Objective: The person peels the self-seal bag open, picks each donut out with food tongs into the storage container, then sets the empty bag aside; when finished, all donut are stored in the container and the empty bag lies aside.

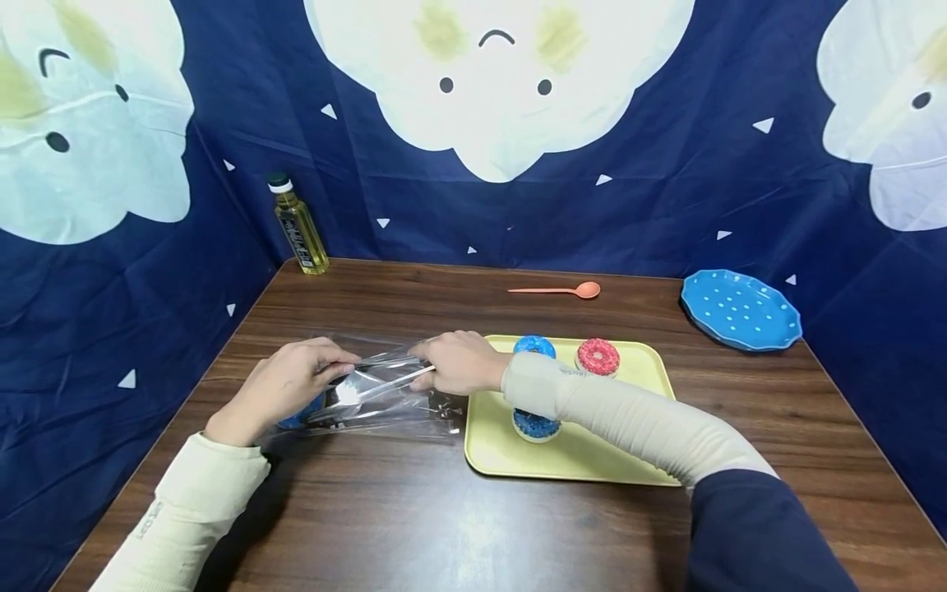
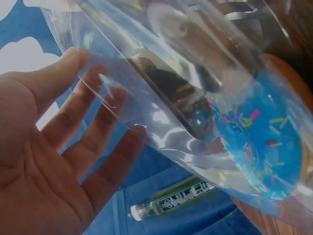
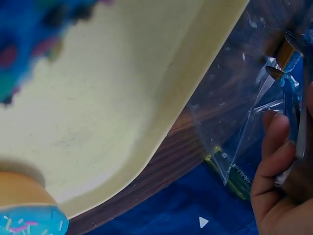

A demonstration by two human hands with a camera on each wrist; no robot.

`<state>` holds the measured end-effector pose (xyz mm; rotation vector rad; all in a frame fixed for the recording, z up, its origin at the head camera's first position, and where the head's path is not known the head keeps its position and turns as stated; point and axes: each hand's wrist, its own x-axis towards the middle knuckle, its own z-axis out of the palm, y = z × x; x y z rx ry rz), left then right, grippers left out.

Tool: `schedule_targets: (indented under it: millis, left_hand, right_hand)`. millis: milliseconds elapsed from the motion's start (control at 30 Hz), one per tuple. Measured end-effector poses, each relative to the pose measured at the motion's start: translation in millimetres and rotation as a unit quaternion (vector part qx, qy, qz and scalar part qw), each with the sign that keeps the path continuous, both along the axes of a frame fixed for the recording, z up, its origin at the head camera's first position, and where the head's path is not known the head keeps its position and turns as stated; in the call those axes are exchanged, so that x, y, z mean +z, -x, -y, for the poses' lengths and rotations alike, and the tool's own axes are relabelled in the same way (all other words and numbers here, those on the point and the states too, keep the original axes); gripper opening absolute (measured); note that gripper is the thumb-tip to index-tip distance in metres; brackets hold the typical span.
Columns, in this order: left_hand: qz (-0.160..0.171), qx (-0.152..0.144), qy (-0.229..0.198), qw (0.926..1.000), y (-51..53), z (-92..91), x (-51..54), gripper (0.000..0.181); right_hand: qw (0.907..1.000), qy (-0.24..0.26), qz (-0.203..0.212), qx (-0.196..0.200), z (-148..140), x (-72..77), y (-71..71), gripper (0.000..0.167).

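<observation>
A clear plastic bag (image 1: 399,423) lies at the left of the table, with a blue sprinkled donut (image 2: 266,137) inside it. My left hand (image 1: 299,378) pinches the bag's edge between thumb and forefinger, the other fingers spread along the plastic. My right hand (image 1: 462,362) grips shiny metal tongs (image 1: 399,380), which reach leftward into the bag. Their tip lies close to the donut in the left wrist view; glare hides whether they still clasp it. Under my right forearm, a yellow tray (image 1: 496,456) bears two blue donuts (image 1: 536,425) and a red one (image 1: 598,357).
At the back left corner stands an oil bottle (image 1: 302,230). An orange spoon (image 1: 587,290) lies along the back edge, and a blue dotted plate (image 1: 740,308) sits at the back right. Dark blue cloth (image 1: 444,214) hangs around the table.
</observation>
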<state>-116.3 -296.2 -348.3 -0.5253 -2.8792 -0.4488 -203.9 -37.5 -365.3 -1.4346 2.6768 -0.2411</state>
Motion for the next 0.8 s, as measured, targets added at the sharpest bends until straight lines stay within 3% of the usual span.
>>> schedule_targets:
  millis: [167,400,800]
  left_hand:
    - [-0.006,-0.005,0.002,1.0000,0.7,-1.2,-1.2,0.016]
    - [0.021,0.009,-0.003,0.9997,-0.1,-1.6,-2.5,0.018]
    - [0.023,-0.004,-0.005,0.9997,2.3,2.4,-8.2,0.017]
  right_hand:
    - [1.0000,0.001,-0.001,0.003,0.5,-1.9,-0.1,0.057]
    - [1.0000,0.005,-0.005,0.000,-3.2,1.7,1.2,0.053]
    - [0.9996,0.016,0.008,-0.020,-32.0,11.6,3.7,0.053]
